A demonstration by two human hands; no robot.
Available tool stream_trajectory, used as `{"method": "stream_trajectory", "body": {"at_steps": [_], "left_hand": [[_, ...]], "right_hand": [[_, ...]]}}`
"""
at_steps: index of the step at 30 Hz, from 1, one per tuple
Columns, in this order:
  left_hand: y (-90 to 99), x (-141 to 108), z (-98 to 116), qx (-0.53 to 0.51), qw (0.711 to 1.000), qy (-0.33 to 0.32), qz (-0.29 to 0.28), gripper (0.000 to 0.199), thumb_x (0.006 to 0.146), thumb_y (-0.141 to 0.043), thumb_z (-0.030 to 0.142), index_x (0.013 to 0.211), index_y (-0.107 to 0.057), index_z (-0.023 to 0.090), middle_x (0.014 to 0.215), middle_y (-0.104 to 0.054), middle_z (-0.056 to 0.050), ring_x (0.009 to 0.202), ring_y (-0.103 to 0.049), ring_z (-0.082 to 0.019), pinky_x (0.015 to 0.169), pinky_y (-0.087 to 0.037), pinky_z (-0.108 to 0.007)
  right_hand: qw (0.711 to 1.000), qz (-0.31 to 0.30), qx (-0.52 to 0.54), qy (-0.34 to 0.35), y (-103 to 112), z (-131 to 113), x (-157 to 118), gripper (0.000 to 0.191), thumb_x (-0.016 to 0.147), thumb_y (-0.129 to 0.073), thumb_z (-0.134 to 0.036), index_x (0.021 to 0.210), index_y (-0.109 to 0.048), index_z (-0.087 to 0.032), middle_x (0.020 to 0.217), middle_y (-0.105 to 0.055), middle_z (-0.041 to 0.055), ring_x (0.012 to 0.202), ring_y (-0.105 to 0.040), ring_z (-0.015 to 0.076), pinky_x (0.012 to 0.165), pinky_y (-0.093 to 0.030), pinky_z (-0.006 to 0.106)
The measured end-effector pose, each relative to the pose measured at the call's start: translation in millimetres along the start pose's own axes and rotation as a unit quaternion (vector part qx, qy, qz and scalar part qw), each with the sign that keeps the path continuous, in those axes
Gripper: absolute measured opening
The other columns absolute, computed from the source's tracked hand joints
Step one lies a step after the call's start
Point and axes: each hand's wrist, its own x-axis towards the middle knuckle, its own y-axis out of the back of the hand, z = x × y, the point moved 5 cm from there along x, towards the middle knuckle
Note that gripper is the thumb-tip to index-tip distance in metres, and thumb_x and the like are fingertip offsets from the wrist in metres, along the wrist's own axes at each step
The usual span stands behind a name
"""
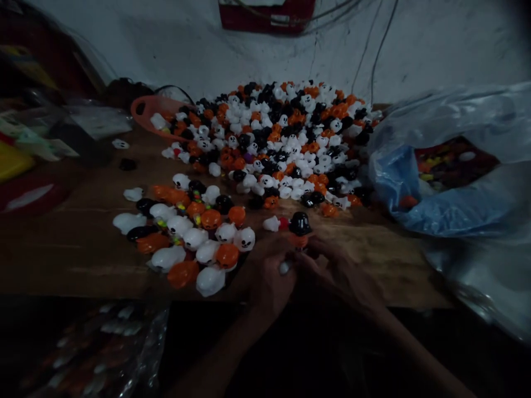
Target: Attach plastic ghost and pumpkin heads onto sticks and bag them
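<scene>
Two hands, a left hand (276,279) and a right hand (338,271), meet by the table's (373,260) front edge at one black-and-orange figure (299,224); one white-and-red figure (272,223) lies just behind. Toward the front left corner, one cluster numbers about twelve white pieces (196,239), seven or so orange pieces (183,274) and at least four black pieces (224,204), some partly hidden. Nearer the left end lie two strays, one white stray (120,143) and one black stray (128,164). Along the back edge stands one heap (286,143), its pieces too many to count, with one orange basket (140,110). One plastic bag (390,166) occupies the right end.
</scene>
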Motion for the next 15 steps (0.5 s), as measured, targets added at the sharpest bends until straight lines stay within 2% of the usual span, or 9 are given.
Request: {"method": "stream_trajectory", "body": {"at_steps": [2,5,10,13,15], "left_hand": [[0.0,0.3,-2.7,0.050,0.999,-0.011,0.016,0.025,0.080,-0.050,0.018,0.098,-0.068,0.020,0.083,-0.069,-0.003,0.075,-0.062,-0.016,0.072,-0.048,-0.027],[1.6,2.6,-3.4,0.097,0.994,-0.044,0.039,0.031,0.080,-0.051,0.017,0.107,-0.065,0.022,0.098,-0.069,-0.004,0.091,-0.062,-0.019,0.082,-0.047,-0.032],[5.2,5.7,-3.2,0.131,0.987,-0.046,0.078,0.029,0.079,-0.053,0.016,0.105,-0.065,0.022,0.105,-0.068,-0.004,0.102,-0.059,-0.022,0.091,-0.045,-0.036],[5.8,4.3,0.2,0.137,0.985,-0.056,0.088,0.027,0.078,-0.054,0.015,0.102,-0.066,0.020,0.104,-0.068,-0.005,0.100,-0.061,-0.021,0.088,-0.047,-0.034],[5.7,3.3,0.0,0.141,0.986,-0.040,0.082,0.022,0.078,-0.055,0.015,0.096,-0.066,0.020,0.096,-0.069,-0.006,0.094,-0.063,-0.021,0.082,-0.048,-0.032]], "right_hand": [[0.998,0.022,0.054,-0.018,-12.7,0.0,-0.1,0.017,0.086,-0.053,-0.030,0.090,-0.066,-0.020,0.088,-0.063,0.0020,0.073,-0.058,0.0147,0.063,-0.045,0.025],[0.988,0.058,0.141,-0.031,-25.0,7.1,4.7,0.018,0.084,-0.058,-0.032,0.093,-0.066,-0.019,0.091,-0.063,0.0031,0.082,-0.057,0.0171,0.069,-0.046,0.026],[0.970,0.070,0.229,-0.052,-35.3,21.5,5.2,0.025,0.084,-0.059,-0.033,0.103,-0.066,-0.019,0.091,-0.062,0.0041,0.088,-0.058,0.0200,0.076,-0.046,0.031],[0.968,0.076,0.232,-0.049,-36.8,24.4,2.2,0.026,0.084,-0.058,-0.033,0.106,-0.065,-0.020,0.097,-0.064,0.0047,0.094,-0.058,0.0211,0.082,-0.046,0.033],[0.969,0.073,0.231,-0.042,-37.5,24.0,1.6,0.025,0.086,-0.057,-0.033,0.105,-0.065,-0.020,0.101,-0.064,0.0049,0.097,-0.058,0.0209,0.084,-0.046,0.033]]}}
